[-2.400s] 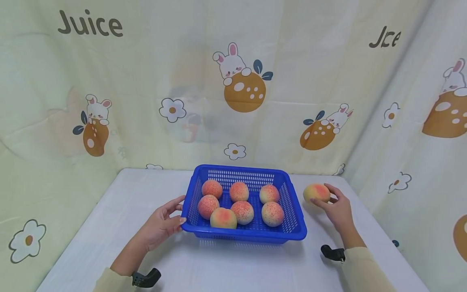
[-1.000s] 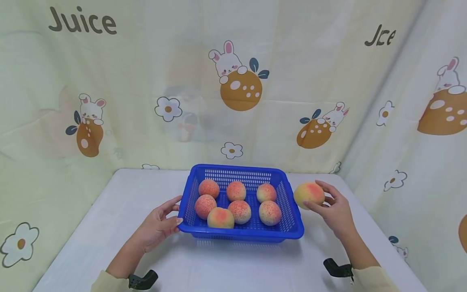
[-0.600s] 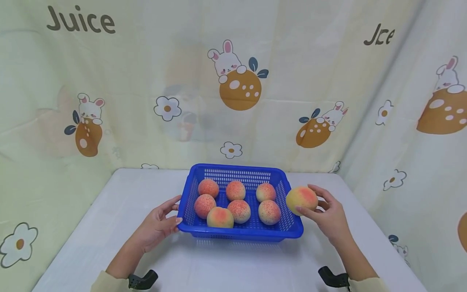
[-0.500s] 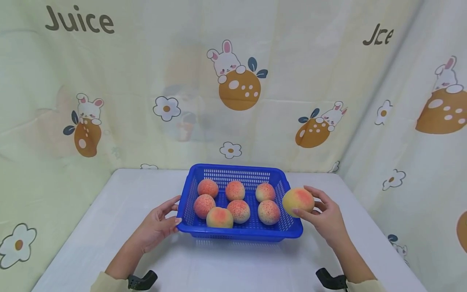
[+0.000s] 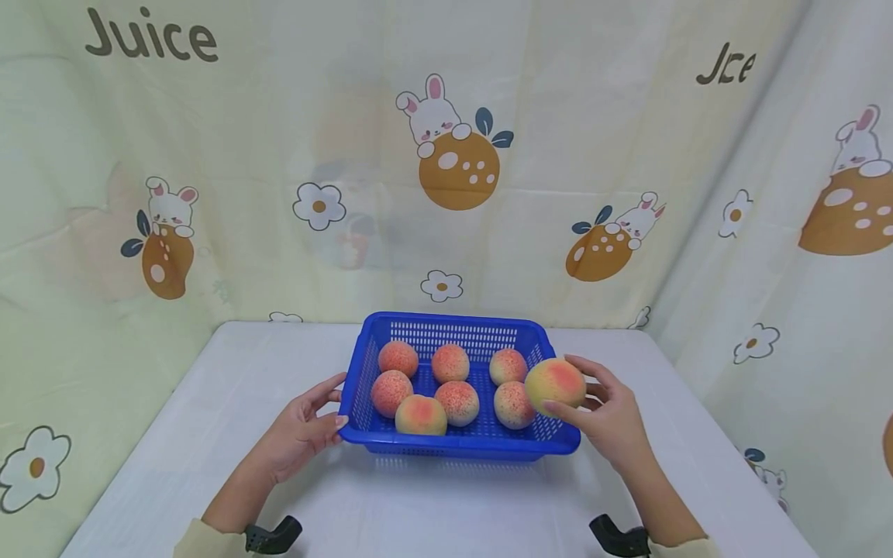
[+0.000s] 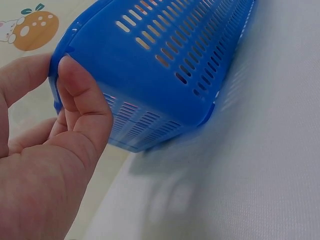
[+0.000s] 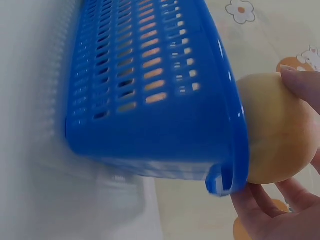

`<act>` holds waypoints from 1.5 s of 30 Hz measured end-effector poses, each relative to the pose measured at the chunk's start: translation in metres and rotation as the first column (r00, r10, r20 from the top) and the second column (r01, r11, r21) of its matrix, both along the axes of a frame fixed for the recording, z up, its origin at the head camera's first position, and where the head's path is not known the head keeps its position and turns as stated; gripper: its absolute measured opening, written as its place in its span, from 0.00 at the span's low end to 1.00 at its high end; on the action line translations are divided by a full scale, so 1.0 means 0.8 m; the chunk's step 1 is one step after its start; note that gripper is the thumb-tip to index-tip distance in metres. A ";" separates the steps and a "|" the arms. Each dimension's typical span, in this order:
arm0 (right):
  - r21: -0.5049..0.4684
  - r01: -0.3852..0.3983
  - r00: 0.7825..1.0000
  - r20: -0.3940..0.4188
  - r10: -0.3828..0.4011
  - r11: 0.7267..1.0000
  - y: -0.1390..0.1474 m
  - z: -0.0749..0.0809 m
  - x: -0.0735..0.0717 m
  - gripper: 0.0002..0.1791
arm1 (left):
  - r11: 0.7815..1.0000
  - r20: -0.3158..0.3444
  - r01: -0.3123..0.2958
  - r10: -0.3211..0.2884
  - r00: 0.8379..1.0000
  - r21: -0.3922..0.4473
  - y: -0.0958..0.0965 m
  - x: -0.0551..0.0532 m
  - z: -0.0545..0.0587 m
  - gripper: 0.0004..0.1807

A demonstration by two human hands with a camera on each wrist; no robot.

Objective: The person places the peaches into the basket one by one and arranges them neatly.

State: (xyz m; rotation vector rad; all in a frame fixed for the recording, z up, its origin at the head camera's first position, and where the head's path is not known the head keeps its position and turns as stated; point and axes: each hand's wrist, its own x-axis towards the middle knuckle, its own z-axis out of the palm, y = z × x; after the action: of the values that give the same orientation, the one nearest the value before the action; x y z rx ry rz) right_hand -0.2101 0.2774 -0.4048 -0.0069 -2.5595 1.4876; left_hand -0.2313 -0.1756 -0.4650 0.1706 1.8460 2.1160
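Note:
A blue plastic basket (image 5: 460,445) stands on the white table with several red-speckled peaches inside, plus a smoother yellow-orange peach (image 5: 421,417) at its front. My left hand (image 5: 296,438) pinches the basket's left rim; the left wrist view shows the thumb and a finger (image 6: 82,85) at its edge. In my right hand (image 5: 614,418) is another yellow-orange peach (image 5: 556,384), held between thumb and fingers above the basket's right rim. It partly covers the speckled peach (image 5: 513,406) at the right front. From the right wrist, the held peach (image 7: 277,130) shows just beyond the rim.
White cloth covers the table (image 5: 446,511). A cream curtain (image 5: 279,139) printed with rabbits, fruit and flowers hangs behind it and along the sides. Each wrist carries a small black device (image 5: 274,535).
My right hand has lifted the yellow-orange peach from the table right of the basket and carried it left, over the right rim. My left hand has kept its hold on the basket.

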 end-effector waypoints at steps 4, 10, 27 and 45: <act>-0.011 -0.005 1.000 -0.002 0.005 1.000 -0.005 0.001 0.000 0.45 | 1.000 -0.014 0.010 -0.010 1.000 -0.005 0.000 0.000 0.000 0.43; -0.023 -0.020 1.000 -0.007 0.019 1.000 -0.012 0.000 -0.001 0.44 | 1.000 -0.009 0.010 -0.010 1.000 -0.007 0.000 -0.001 0.001 0.44; 0.002 -0.076 0.997 0.027 0.076 0.997 -0.034 -0.008 -0.002 0.42 | 1.000 -0.011 0.017 -0.017 1.000 -0.015 0.004 0.000 0.006 0.43; 0.057 -0.133 0.988 0.091 0.128 0.989 -0.055 -0.006 -0.010 0.44 | 1.000 0.008 -0.005 0.005 1.000 -0.015 0.002 0.000 0.003 0.43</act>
State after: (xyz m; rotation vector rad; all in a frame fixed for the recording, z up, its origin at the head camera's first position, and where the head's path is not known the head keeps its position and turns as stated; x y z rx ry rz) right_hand -0.2181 0.2334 -0.4098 0.1089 -2.7230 1.4803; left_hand -0.2310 -0.1742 -0.4630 0.1538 1.8588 2.1024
